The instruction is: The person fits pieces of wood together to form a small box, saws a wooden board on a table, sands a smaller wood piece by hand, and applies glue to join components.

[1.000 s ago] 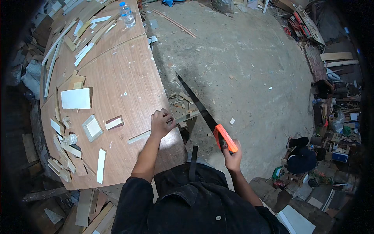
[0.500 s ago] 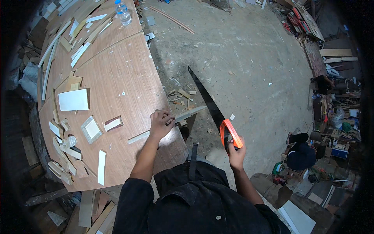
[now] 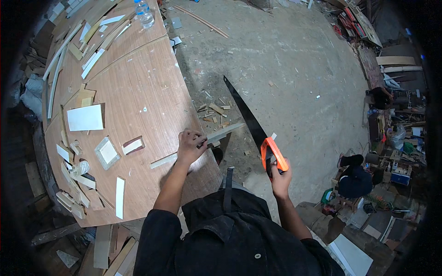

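My left hand point(image 3: 190, 146) presses a thin pale wooden strip point(image 3: 225, 132) flat on the brown plywood table point(image 3: 138, 92), near its right edge. One end of the strip sticks out past the edge over the floor. My right hand point(image 3: 280, 177) grips the orange handle point(image 3: 273, 155) of a hand saw. Its black blade point(image 3: 244, 112) points up and away, crossing the overhanging end of the strip. Small wood offcuts point(image 3: 214, 110) lie on the concrete floor below.
Pale wood pieces point(image 3: 85, 117) and strips litter the table. A plastic water bottle point(image 3: 143, 11) stands at its far end. Scrap boards lie at the lower left. A seated person point(image 3: 357, 177) and cluttered tools are at the right, more timber at the top right.
The saw has shifted slightly toward me and to the right along the strip's overhanging end. My left hand stays pressing the strip on the table.
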{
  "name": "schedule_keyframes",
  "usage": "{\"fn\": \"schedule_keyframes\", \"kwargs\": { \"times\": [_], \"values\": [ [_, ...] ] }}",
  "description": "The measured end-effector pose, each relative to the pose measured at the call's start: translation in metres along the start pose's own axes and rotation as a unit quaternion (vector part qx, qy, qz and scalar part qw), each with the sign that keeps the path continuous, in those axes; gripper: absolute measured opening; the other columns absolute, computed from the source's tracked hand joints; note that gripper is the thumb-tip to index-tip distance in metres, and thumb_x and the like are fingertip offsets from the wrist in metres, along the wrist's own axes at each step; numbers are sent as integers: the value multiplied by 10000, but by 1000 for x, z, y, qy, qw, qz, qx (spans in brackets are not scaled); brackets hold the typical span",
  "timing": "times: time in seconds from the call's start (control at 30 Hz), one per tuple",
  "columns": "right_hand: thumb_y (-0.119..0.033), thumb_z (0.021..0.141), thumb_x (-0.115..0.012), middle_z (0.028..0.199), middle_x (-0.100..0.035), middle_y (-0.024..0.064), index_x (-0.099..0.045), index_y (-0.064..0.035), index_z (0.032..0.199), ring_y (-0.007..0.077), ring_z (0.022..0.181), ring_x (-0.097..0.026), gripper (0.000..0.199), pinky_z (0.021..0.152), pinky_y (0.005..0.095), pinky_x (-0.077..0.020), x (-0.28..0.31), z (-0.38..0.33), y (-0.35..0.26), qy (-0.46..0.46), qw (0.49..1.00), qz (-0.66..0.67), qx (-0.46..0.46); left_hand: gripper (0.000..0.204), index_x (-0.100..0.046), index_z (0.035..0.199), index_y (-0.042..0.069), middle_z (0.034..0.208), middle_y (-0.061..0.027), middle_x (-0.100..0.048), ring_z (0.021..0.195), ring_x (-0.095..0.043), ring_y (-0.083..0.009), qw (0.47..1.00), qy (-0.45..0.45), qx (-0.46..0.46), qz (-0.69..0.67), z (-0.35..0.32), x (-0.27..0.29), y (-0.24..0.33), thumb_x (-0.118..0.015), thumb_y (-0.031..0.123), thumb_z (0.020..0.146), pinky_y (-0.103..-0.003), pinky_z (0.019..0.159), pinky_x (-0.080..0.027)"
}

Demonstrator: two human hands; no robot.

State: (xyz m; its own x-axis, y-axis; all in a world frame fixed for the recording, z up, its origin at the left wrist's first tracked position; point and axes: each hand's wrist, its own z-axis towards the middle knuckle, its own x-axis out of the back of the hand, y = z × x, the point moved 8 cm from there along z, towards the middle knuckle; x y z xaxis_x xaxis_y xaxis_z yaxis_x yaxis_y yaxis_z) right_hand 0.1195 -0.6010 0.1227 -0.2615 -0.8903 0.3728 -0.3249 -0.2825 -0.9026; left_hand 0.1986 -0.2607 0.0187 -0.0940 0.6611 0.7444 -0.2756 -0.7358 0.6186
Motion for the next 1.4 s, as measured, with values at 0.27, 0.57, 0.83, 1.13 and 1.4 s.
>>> {"fn": "schedule_keyframes", "kwargs": {
  "times": [0.27,0.57,0.83,1.13,1.4],
  "values": [
    [-9,884,-626,851,-524,24,-560,-17,915,107,816,-516,73,762,261,-432,1,0,-3,11,1000,-1,6,202,-733,916,183,1023,9,-647,1024,-535,-249,1000,9,-12,26,-1,1,2,-799,226,730,-434,932,-399],
    [-11,887,-626,845,-518,9,-557,-28,913,92,796,-507,76,737,256,-433,5,-4,1,9,1000,19,-8,195,-733,922,184,1016,12,-644,1033,-536,-251,1000,-4,-4,11,0,1,2,-794,216,740,-435,934,-398],
    [-46,932,-626,853,-534,-1,-564,-37,951,79,793,-514,65,714,246,-435,2,-7,-15,-5,1000,10,0,240,-722,986,173,1035,-3,-641,1047,-537,-262,1000,-19,-14,7,-4,-3,-1,-775,233,760,-446,950,-397],
    [-112,951,-647,892,-604,78,-545,-14,1085,144,833,-584,195,738,308,-482,-37,-41,-30,-84,995,-51,21,293,-700,1031,87,1034,-58,-656,1017,-576,-280,996,-78,-44,-14,-8,-9,4,-737,304,838,-420,955,-415],
    [-90,893,-676,888,-641,149,-545,-20,1085,217,826,-649,243,750,348,-504,-80,-51,-36,-147,985,-88,-14,349,-679,1092,53,1096,-103,-661,1068,-590,-341,996,-67,-17,-58,-4,-14,-3,-770,188,784,-434,963,-468]
  ]
}}
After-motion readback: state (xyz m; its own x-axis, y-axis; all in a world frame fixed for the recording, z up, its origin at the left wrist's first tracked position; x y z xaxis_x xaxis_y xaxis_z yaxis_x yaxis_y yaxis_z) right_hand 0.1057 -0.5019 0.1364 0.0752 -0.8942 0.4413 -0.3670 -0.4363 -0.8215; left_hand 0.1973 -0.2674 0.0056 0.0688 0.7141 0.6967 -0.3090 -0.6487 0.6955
